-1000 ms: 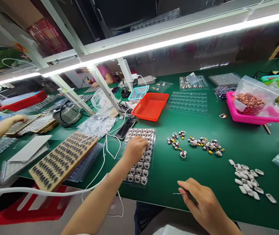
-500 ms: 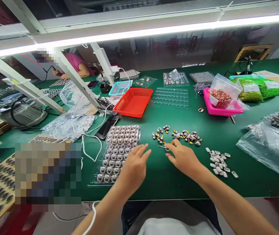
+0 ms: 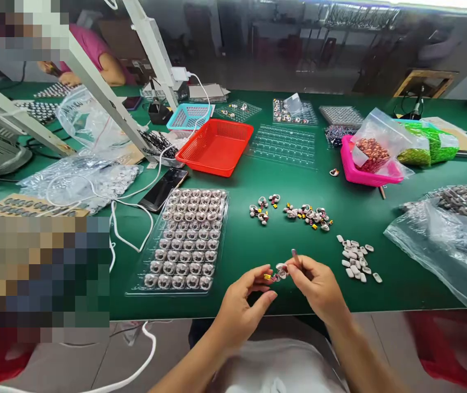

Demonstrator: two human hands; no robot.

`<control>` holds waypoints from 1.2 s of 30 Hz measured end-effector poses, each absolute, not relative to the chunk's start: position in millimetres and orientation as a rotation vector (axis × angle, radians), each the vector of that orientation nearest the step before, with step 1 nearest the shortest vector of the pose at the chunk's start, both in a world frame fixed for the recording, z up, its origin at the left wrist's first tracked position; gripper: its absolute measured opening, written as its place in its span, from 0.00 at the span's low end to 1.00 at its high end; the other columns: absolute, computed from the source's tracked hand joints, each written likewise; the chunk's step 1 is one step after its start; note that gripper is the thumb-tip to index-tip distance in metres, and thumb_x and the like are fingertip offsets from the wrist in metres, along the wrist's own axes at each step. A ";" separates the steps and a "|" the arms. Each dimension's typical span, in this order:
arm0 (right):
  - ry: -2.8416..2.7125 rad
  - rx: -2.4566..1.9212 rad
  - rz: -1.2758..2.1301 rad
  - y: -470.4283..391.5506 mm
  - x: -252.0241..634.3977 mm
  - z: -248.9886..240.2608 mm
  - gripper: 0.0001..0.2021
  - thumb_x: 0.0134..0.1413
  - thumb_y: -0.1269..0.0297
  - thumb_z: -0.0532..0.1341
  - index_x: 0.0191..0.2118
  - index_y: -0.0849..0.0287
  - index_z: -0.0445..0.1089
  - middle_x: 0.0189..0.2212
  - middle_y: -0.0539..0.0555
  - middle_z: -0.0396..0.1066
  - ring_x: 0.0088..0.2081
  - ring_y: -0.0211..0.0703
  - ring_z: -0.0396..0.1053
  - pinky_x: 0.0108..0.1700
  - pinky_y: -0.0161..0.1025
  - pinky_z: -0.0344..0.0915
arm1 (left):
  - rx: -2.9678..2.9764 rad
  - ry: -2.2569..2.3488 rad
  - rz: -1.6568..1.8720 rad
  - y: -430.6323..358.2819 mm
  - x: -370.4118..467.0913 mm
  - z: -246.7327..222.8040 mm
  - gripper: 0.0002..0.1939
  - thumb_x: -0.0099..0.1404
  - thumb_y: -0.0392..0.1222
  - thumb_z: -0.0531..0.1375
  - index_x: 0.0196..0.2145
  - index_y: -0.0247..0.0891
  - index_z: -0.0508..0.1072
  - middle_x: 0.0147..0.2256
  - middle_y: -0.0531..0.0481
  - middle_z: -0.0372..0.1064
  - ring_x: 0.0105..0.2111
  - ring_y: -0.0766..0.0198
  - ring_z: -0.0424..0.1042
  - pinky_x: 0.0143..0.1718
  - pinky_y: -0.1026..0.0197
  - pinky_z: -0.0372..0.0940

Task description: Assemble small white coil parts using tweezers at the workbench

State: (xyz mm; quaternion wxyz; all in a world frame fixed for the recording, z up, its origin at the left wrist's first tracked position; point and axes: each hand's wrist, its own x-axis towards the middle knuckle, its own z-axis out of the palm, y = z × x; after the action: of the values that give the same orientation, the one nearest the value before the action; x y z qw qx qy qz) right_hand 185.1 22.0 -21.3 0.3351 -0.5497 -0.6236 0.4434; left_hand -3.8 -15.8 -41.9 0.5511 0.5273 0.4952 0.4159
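My right hand (image 3: 319, 284) is closed, thumb and fingers pinching a small silver, ring-like part (image 3: 281, 271) with a dark red bit and a yellow tab. A thin metal tool (image 3: 294, 255) sticks up from the same fingers. My left hand (image 3: 243, 305) is beside the part's yellow tab, thumb and index finger apart; whether a fingertip touches the tab is hard to see. Beyond the hands lie a smaller cluster of similar parts (image 3: 262, 210) and a larger pile (image 3: 309, 215). To the right are several small whitish oblong pieces (image 3: 356, 259).
A clear tray (image 3: 186, 240) of shiny round pieces sits left, beside a phone (image 3: 163, 189) and white cable (image 3: 135, 248). Farther back are a red basket (image 3: 217, 150), a blue basket (image 3: 188, 117) and a pink tray (image 3: 374, 177). Plastic bags (image 3: 442, 256) lie right. Another person (image 3: 94, 54) sits far left.
My right hand has drawn back towards me from the part piles, bringing a ring-like part and the metal tool. My left hand has moved right to meet it. The view has tilted down.
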 end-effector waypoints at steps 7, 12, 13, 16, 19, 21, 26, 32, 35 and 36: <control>-1.451 -1.406 1.215 -6.8 181.0 -24.2 0.14 0.63 0.56 0.57 0.32 0.60 0.73 0.24 0.49 0.65 0.24 0.36 0.57 0.26 0.33 0.56 | 0.806 0.979 1.003 -22.2 6.8 -39.2 0.16 0.57 0.44 0.71 0.43 0.36 0.78 0.39 0.44 0.79 0.38 0.59 0.76 0.43 0.59 0.71; -1.497 -1.441 1.202 -8.8 183.8 -21.2 0.14 0.63 0.56 0.57 0.32 0.60 0.72 0.24 0.49 0.66 0.24 0.37 0.58 0.26 0.33 0.57 | 0.709 1.003 1.002 -17.1 6.9 -33.4 0.15 0.56 0.48 0.71 0.36 0.35 0.78 0.33 0.48 0.78 0.32 0.64 0.75 0.38 0.62 0.70; -1.493 -1.448 1.218 -9.3 184.5 -21.0 0.14 0.63 0.56 0.57 0.33 0.60 0.72 0.25 0.50 0.67 0.25 0.37 0.59 0.26 0.34 0.58 | 0.704 1.006 0.984 -16.5 6.3 -32.5 0.15 0.56 0.49 0.71 0.35 0.35 0.78 0.32 0.48 0.78 0.31 0.64 0.75 0.37 0.62 0.70; -1.453 -1.444 1.349 -10.5 186.3 -21.9 0.15 0.62 0.54 0.57 0.31 0.60 0.71 0.25 0.51 0.69 0.25 0.38 0.61 0.26 0.34 0.58 | 0.643 0.975 0.936 -15.7 5.5 -33.1 0.17 0.57 0.51 0.70 0.33 0.34 0.76 0.29 0.48 0.77 0.27 0.64 0.75 0.34 0.62 0.70; -1.322 -1.392 1.574 -10.3 186.9 -25.9 0.16 0.59 0.52 0.61 0.29 0.60 0.70 0.23 0.49 0.67 0.21 0.34 0.57 0.22 0.32 0.54 | 0.533 0.946 0.910 -14.7 6.6 -36.2 0.18 0.57 0.51 0.70 0.33 0.33 0.73 0.25 0.50 0.76 0.23 0.66 0.73 0.28 0.63 0.68; -1.180 -1.352 1.713 -9.2 186.5 -30.4 0.16 0.57 0.51 0.63 0.30 0.61 0.70 0.22 0.48 0.65 0.18 0.31 0.52 0.19 0.31 0.49 | 0.492 0.956 0.906 -14.3 7.2 -37.4 0.19 0.56 0.51 0.71 0.35 0.35 0.71 0.23 0.52 0.75 0.21 0.67 0.72 0.26 0.64 0.67; -0.885 -1.294 1.750 -4.7 183.3 -38.9 0.17 0.54 0.52 0.66 0.28 0.62 0.69 0.17 0.44 0.60 0.16 0.28 0.47 0.18 0.30 0.44 | 0.602 1.036 1.014 -19.4 4.9 -33.2 0.21 0.59 0.50 0.69 0.41 0.38 0.66 0.24 0.53 0.76 0.23 0.67 0.72 0.28 0.64 0.68; -0.881 -1.324 1.680 -8.8 179.8 -43.0 0.16 0.56 0.52 0.65 0.30 0.62 0.70 0.21 0.48 0.65 0.18 0.29 0.51 0.19 0.31 0.46 | 0.786 1.095 1.084 -26.5 6.7 -30.0 0.16 0.54 0.42 0.73 0.37 0.36 0.74 0.34 0.48 0.78 0.35 0.64 0.75 0.39 0.63 0.70; -1.013 -1.298 1.641 -13.5 180.3 -43.7 0.15 0.59 0.52 0.62 0.32 0.61 0.70 0.24 0.49 0.67 0.20 0.31 0.53 0.20 0.32 0.49 | 0.701 1.048 1.098 -23.0 8.9 -30.6 0.17 0.56 0.45 0.72 0.40 0.36 0.75 0.36 0.47 0.77 0.35 0.63 0.75 0.37 0.62 0.72; -1.070 -1.297 1.611 -14.3 180.8 -42.3 0.15 0.60 0.53 0.62 0.32 0.60 0.70 0.25 0.49 0.67 0.20 0.32 0.53 0.21 0.32 0.49 | 0.671 1.025 1.093 -21.2 8.8 -30.4 0.19 0.57 0.46 0.71 0.42 0.36 0.75 0.37 0.47 0.77 0.35 0.62 0.75 0.35 0.62 0.72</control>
State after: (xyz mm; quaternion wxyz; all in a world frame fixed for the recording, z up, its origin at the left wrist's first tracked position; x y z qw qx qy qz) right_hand 180.8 -14.3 -42.3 0.3955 -0.5115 -0.4222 0.6354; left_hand 8.8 -21.2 -30.4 0.6815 0.2991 0.4567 0.4873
